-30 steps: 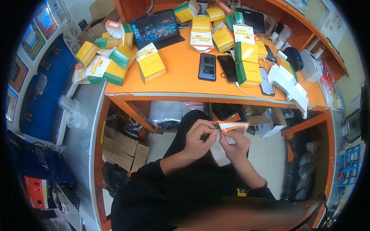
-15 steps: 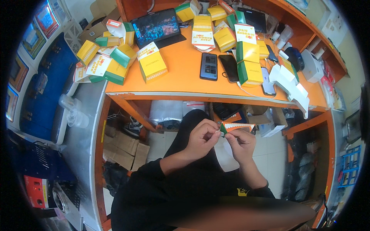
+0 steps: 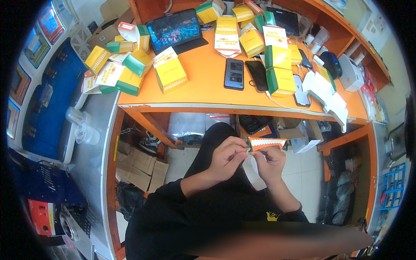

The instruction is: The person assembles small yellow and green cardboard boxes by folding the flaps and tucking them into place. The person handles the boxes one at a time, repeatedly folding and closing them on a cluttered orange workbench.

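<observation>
Shifted slightly rightward since a second ago: folded carton (image 3: pixel 268 143), its white panel (image 3: pixel 255 174) and the right hand (image 3: pixel 271 164)

Item, folded carton: held above the lap, on the wearer's side of the orange desk (image 3: pixel 197 93); orange-and-white strip uppermost, green corner (image 3: pixel 250 146) toward the left hand (image 3: pixel 227 160), white panel hanging below, between the hands; partly covered by fingers, so the exact fold cannot be told;

Left hand: thumb and fingers drawn narrow, tips pinching at the green corner; a fine grip, probably chosen because the edge there is small;

Right hand: narrow likewise, thumb and fingers gripping the carton just under the strip; judged to be steadying the piece against the left hand's pinch;

Desk, left part: heap of yellow, green and white boxes (image 3: pixel 134 65), loosely tumbled, seemingly pushed aside to spare the middle; one yellow box (image 3: pixel 171 73) set apart, nearer the wearer than the tablet (image 3: pixel 173 30); tablet propped at a slant, lit screen facing the wearer, presumably for viewing;

Desk, right part: lit phone (image 3: pixel 234 74) just beside a dark phone (image 3: pixel 256 76), both lying flat, perhaps for easy reach; two yellow-and-green boxes (image 3: pixel 281 82) set touching; unfolded white card (image 3: pixel 325 95) overhanging the front edge, seemingly for want of room.
</observation>
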Demonstrator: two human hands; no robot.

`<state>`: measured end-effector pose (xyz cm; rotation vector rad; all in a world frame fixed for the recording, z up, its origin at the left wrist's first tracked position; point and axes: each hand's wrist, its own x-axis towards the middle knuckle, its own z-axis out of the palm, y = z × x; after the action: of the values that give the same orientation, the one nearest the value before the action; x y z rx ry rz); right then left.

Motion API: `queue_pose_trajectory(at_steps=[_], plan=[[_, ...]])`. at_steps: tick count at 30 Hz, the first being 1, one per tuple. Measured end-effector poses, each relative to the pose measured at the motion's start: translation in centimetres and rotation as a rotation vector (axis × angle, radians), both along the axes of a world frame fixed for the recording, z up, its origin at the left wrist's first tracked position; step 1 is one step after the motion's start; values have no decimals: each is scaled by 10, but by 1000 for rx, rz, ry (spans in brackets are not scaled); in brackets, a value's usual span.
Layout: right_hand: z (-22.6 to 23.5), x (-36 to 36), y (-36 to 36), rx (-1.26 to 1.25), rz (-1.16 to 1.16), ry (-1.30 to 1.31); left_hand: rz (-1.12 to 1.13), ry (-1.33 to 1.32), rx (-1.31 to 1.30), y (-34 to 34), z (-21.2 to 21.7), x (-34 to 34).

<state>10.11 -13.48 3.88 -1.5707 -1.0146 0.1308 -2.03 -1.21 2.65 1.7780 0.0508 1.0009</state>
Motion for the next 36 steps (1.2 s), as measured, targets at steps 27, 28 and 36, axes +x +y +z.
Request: queue_pose_trajectory(at_steps=[27,28,36], plan=[[16,-1,3,30,321,-454,308,35,294,17,-7,-10],[15,0,3,55,340,-516,302,42,201,19,-7,-10],[10,41,-10,275,-168,-304,-74,-53,-371,57,15,-17]])
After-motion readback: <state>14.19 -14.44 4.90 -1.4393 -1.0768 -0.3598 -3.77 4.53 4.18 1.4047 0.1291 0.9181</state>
